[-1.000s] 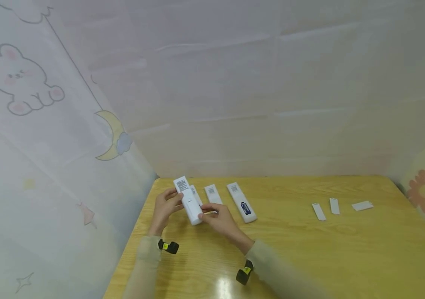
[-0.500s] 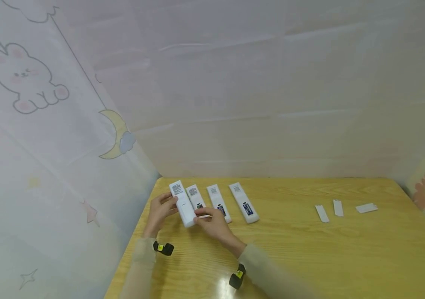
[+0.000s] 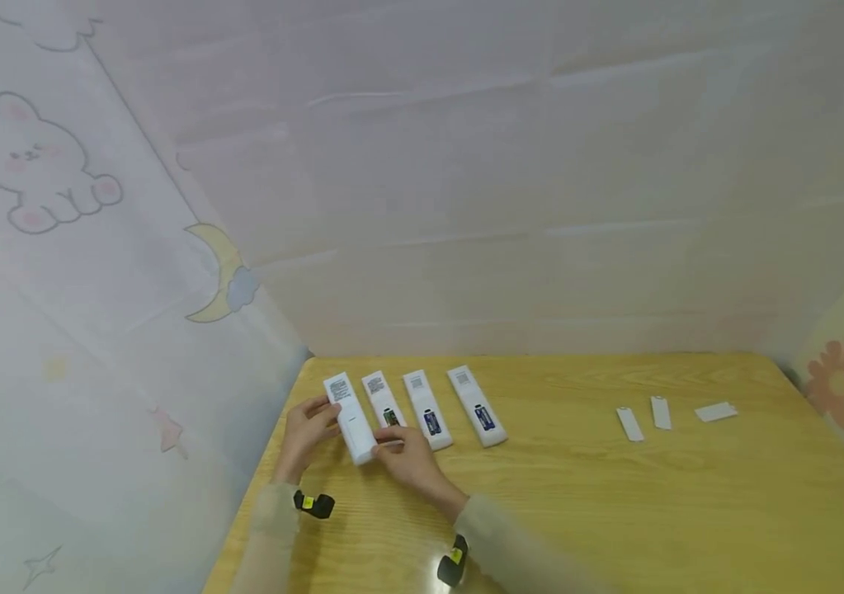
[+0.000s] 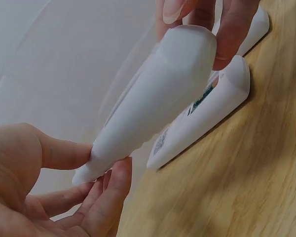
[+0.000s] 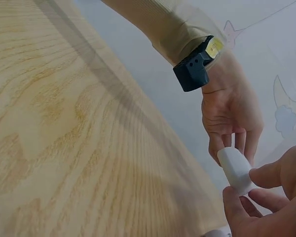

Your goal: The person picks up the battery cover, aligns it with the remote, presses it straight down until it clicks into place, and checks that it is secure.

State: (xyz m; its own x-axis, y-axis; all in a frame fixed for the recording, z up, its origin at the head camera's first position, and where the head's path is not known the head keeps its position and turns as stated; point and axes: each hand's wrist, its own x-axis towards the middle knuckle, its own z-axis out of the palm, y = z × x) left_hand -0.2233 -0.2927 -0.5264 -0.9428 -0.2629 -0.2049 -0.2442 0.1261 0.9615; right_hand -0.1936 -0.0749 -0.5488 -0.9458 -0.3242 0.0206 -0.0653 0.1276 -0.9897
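Between both hands a white remote control (image 3: 351, 419) is held back side up, its battery cover in place. My left hand (image 3: 308, 431) grips its left side toward the far, labelled end. The near right corner is pinched by my right hand (image 3: 412, 464). In the left wrist view the remote (image 4: 153, 98) is off the table, with thumb and fingers on opposite sides. Just right of it lie a remote with a green-toned open battery bay (image 3: 389, 417), another with dark blue batteries (image 3: 431, 422), and a third, also with batteries (image 3: 484, 417).
Three loose white battery covers (image 3: 630, 424), (image 3: 661, 412), (image 3: 716, 412) lie on the right of the wooden table (image 3: 577, 511). A patterned cloth wall (image 3: 422, 206) rises behind the table and along its left edge.
The held remote and both hands have moved left and nearer, away from the row. The remotes it partly covered now show their open battery bays. Both hands keep their hold.
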